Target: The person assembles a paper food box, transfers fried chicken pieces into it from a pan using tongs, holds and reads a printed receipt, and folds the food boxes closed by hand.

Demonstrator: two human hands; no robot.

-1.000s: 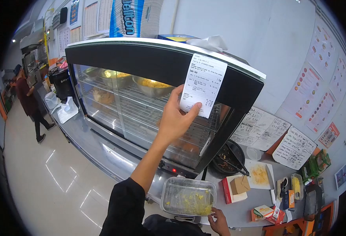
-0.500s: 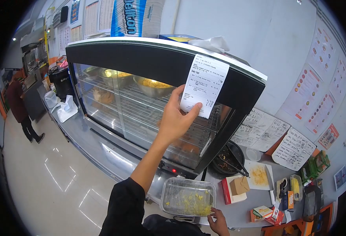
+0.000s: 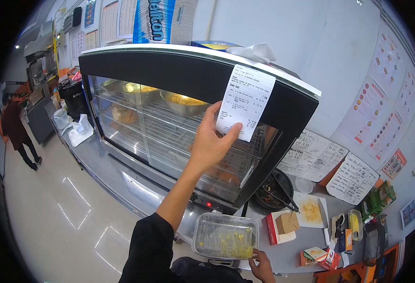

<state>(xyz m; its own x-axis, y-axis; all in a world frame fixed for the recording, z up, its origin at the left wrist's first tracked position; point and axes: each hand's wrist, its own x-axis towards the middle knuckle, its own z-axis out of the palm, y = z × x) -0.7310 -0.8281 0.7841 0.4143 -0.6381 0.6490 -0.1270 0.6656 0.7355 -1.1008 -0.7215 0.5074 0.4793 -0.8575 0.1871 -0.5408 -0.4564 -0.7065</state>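
Observation:
Upright in my left hand (image 3: 212,141) is a printed paper receipt (image 3: 246,101), pinched at its lower end with the thumb in front. It is held before the right part of a glass-fronted food warmer (image 3: 160,118). Low in view, my right hand (image 3: 262,268) has its bent fingers at the near right corner of a clear plastic container (image 3: 202,236), seemingly gripping the rim. Yellow food scraps (image 3: 235,243) lie in that container. Metal bowls of food, one bowl (image 3: 184,106) among them, stand on the warmer's upper rack.
Right of the container are a red and white box (image 3: 274,228), a black pan (image 3: 275,191), a stained white cutting board (image 3: 311,210) and a knife (image 3: 326,231). Plastic bags (image 3: 80,131) lie on the counter at left. Another person (image 3: 19,127) stands on the far left floor.
Both my hands, the receipt and the container stay nearly where they were. The person at far left has shifted slightly to the left.

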